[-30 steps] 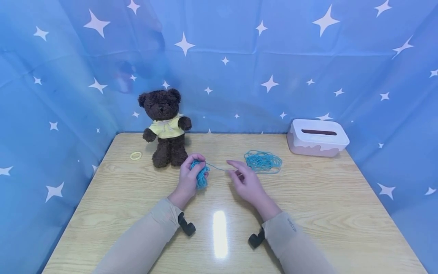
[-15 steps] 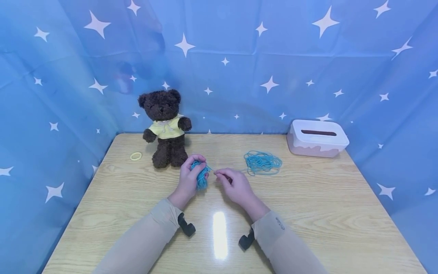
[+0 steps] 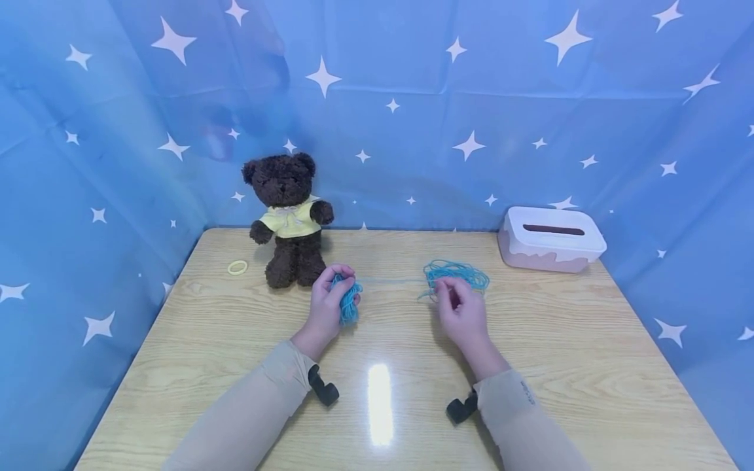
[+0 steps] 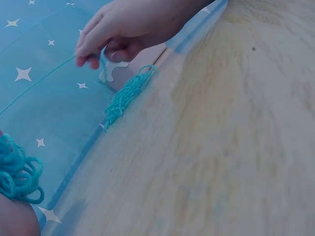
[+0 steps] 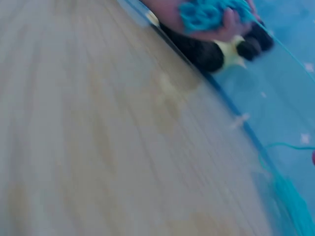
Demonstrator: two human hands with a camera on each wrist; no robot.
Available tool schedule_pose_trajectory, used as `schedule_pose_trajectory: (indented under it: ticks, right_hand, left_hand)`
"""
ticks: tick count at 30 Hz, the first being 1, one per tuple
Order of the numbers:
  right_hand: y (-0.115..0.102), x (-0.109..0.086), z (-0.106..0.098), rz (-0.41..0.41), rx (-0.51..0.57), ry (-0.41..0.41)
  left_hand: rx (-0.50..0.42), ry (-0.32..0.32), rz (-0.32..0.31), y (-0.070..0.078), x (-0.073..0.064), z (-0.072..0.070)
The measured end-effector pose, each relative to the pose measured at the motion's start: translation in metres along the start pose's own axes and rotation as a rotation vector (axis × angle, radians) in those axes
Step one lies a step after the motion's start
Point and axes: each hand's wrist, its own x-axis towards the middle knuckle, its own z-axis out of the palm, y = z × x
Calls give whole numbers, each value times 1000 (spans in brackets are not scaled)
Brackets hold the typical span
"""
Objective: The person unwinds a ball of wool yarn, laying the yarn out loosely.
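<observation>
Left grip (image 3: 327, 304): curled round yarn bundle (image 3: 349, 309)
Right grip (image 3: 463, 315): pinching taut strand (image 3: 400, 280)
Strand: winding, seemingly; next likely calls for wrapping round yarn bundle

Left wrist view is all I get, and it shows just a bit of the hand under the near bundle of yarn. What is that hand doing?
Observer: In the head view, the left hand has its fingers curled round the bundle of yarn.
Operator: Okay, and is there anything standing just beyond that hand?
Observer: Yes, a dark brown teddy bear is upright near the back of the table.
Operator: Anything small on the far side of the bear, away from the hands?
Observer: A pale yellow ring lies flat to the bear's left as the person sees it.
</observation>
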Motion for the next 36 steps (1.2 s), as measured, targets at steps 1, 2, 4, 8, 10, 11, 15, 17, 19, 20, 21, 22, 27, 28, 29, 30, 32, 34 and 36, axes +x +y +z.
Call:
schedule_pose_trajectory:
  ticks: [1,2,4,8,10,11,15,17,19,20,21,22,27,28,29,30,32,34,36]
  right_hand:
    - [4,0,-5,12,-5,19]
    - [7,1,-10,26,-13,35]
    - [12,1,-20,61,-39,52]
    - [20,2,-38,138,-107,49]
    - [24,2,-45,182,-158,38]
    - [26,2,-48,205,-188,28]
    - [35,1,-59,302,-322,-32]
    - [38,0,-63,343,-372,-66]
    - [38,0,-65,378,-403,-96]
    - [38,0,-66,393,-419,-110]
    - [38,0,-66,405,-426,-122]
    - [37,1,-66,418,-433,-131]
    - [29,2,-59,442,-417,-118]
    - [27,1,-56,426,-398,-104]
    - [25,1,-53,404,-375,-90]
    - [22,0,-49,371,-351,-79]
    - [17,-1,-40,293,-285,-65]
    - [11,-2,-29,224,-215,-80]
    - [3,-3,-17,181,-139,-121]
  left_hand:
    - [0,-2,1,0,0,0]
    - [-1,-3,2,0,0,0]
    - [0,-5,7,0,0,0]
    - [5,-1,15,0,0,0]
    - [5,0,20,0,0,-1]
    - [5,3,21,0,0,-1]
    - [13,11,22,0,1,-2]
    - [19,19,21,0,1,-2]
    - [24,24,24,0,1,-2]
    - [24,26,24,0,1,-2]
    - [25,26,25,0,1,-2]
    - [24,24,27,-1,1,-1]
    - [30,22,29,-1,0,0]
    - [32,20,31,-1,0,1]
    - [32,19,30,0,-1,1]
    - [30,16,31,0,-1,1]
    - [29,12,34,0,-1,2]
    - [25,11,34,0,-2,2]
    - [25,12,31,0,-2,3]
